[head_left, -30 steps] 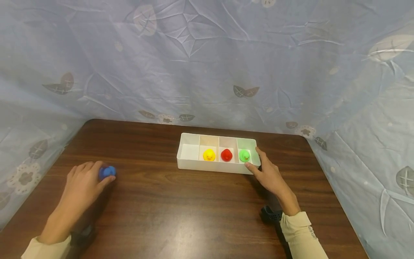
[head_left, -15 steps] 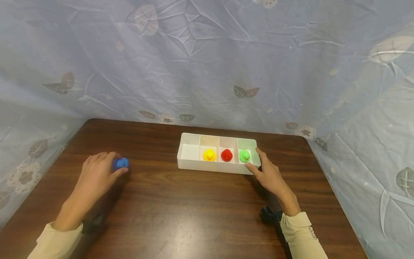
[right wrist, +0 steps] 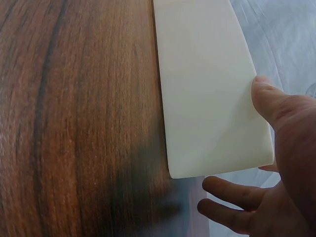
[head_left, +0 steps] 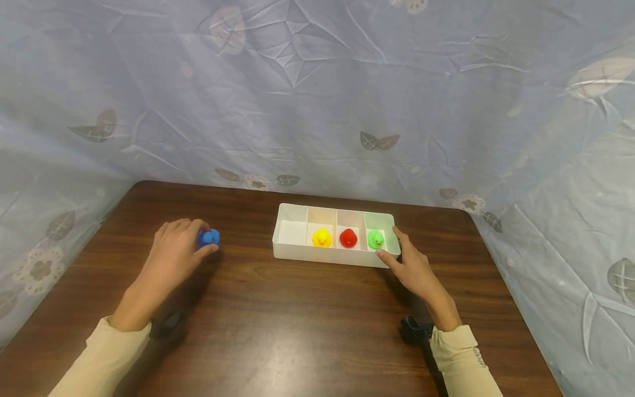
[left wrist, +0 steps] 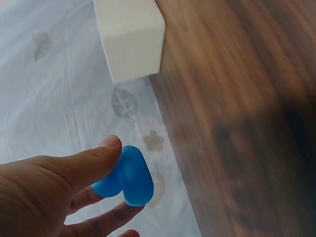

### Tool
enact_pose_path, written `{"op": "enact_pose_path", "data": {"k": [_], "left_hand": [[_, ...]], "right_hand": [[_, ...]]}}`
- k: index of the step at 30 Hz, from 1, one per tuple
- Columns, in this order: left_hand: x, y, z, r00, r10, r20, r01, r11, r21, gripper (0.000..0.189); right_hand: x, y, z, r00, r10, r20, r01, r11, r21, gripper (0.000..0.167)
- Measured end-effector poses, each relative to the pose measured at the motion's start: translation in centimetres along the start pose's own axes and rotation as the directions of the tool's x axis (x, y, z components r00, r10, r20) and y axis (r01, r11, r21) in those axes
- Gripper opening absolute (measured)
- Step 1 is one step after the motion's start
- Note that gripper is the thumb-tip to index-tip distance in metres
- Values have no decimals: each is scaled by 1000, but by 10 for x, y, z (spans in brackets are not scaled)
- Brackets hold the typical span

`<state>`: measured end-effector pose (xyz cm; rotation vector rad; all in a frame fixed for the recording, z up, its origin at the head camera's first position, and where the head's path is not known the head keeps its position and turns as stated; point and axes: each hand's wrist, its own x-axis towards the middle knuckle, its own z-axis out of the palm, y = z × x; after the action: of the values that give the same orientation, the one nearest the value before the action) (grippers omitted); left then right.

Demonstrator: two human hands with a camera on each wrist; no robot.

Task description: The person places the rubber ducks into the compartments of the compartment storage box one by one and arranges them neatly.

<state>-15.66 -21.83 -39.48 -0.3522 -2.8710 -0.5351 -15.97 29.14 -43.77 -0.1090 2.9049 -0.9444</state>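
In the head view my left hand pinches a blue toy duck between thumb and fingers, left of the white box. In the left wrist view the thumb lies along one side of the blue duck, with fingertips on the other. My right hand holds the right end of the white divided box, thumb on the front rim and forefinger at the end wall. A yellow duck, a red duck and a green duck sit in separate compartments; the leftmost compartment holds none.
The box stands on a dark brown wooden table, near its far edge. A pale blue cloth with leaf prints hangs behind and beside the table. A dark strap sits at the right wrist.
My left hand has carried the blue duck right and farther from me, closer to the box. The right hand and the box have stayed in place.
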Motion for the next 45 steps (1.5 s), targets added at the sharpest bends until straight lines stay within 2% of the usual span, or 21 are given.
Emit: {"op": "enact_pose_path", "data": {"k": [9, 16, 26, 39, 45], "left_hand": [[18, 22, 9, 999, 14, 41, -14, 1000, -8, 41], [29, 41, 16, 998, 51, 39, -50, 999, -15, 39], [42, 65, 28, 996, 73, 53, -70, 995, -64, 41], [57, 90, 40, 993, 98, 65, -92, 992, -86, 36], [62, 98, 45, 990, 127, 58, -122, 988, -90, 37]], "right_hand": [[0, 0, 0, 1000, 4, -4, -4, 1000, -5, 92], [1, 0, 1, 1000, -8, -4, 8, 1000, -5, 92], [0, 1, 2, 1000, -16, -9, 16, 1000, 2, 92], [0, 3, 1, 1000, -5, -18, 5, 1000, -8, 92], [2, 4, 2, 1000, -10, -18, 9, 1000, -10, 92]]}}
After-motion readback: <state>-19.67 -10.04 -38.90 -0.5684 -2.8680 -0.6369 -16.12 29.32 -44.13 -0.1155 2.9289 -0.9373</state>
